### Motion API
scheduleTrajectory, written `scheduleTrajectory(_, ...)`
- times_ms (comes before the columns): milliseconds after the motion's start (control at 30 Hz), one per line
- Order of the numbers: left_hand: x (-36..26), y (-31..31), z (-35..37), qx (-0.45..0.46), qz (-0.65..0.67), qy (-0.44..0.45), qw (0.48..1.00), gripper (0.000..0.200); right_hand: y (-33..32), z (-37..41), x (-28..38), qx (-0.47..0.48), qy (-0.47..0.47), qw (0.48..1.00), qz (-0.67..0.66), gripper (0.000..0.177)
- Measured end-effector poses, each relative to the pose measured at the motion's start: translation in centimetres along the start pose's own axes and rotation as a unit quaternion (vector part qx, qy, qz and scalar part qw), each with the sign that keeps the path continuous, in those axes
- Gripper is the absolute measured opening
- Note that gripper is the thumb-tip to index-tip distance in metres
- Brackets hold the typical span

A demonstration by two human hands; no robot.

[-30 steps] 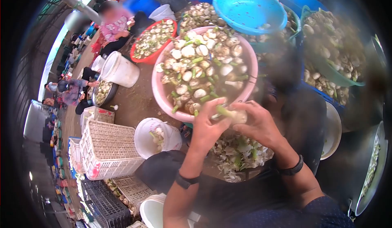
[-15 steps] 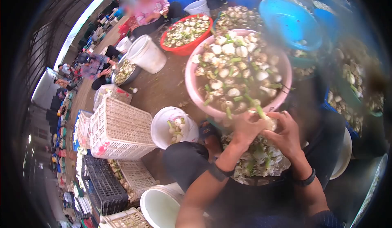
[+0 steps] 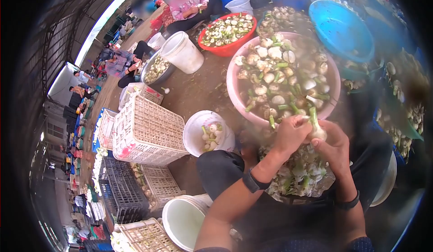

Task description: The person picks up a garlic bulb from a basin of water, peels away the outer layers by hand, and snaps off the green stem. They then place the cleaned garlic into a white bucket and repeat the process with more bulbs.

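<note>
Firmly held, one green-stalked bulb (image 3: 317,132).
Left hand (image 3: 291,135) and right hand (image 3: 334,146) fingers clamped it, pink basin (image 3: 231,83) just beyond them.

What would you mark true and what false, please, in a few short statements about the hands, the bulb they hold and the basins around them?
1. The left hand and the right hand hold one white bulb with a green stalk. True.
2. The pink basin is empty. False: the pink basin is full of bulbs and green stalks.
3. The white bucket beside the white crate holds a few bulbs. True.
4. The blue basin is heaped with bulbs. False: its inside shows bare blue.
</note>
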State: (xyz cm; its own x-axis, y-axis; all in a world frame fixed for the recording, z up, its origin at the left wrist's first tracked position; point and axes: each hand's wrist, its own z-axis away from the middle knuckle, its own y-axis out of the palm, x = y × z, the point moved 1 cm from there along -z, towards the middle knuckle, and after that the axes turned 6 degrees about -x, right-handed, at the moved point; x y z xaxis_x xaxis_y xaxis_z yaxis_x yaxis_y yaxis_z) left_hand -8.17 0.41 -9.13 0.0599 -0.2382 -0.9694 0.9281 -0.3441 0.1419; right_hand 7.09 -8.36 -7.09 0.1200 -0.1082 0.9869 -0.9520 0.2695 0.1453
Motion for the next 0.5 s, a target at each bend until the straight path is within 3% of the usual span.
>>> scheduleTrajectory(67, -2.7, 0.7, 0.8, 0.042, 0.049, -0.055, 0.996, 0.019, -0.5, -0.2, 0.2, -0.013, 0.018, 1.0, -0.02, 0.048)
scheduleTrajectory(100, -2.6, 0.7, 0.7, 0.085, 0.014, -0.026, 0.996, 0.025, -0.8, -0.3, 0.1, -0.017, 0.03, 0.999, -0.019, 0.047)
scheduleTrajectory(167, -2.0, 0.7, -0.1, 0.096, 0.027, -0.013, 0.995, 0.025, -1.3, -0.4, -0.4, -0.021, 0.014, 1.0, -0.005, 0.042)
scheduleTrajectory(367, -2.5, 0.2, -0.8, 0.118, 0.065, -0.016, 0.991, 0.02, -1.8, -0.9, -1.1, -0.036, 0.085, 0.993, -0.07, 0.035)
scheduleTrajectory(500, -2.5, 0.0, -0.4, 0.125, 0.096, -0.016, 0.987, 0.018, -1.7, -1.3, -1.9, 0.017, 0.211, 0.923, -0.322, 0.048)
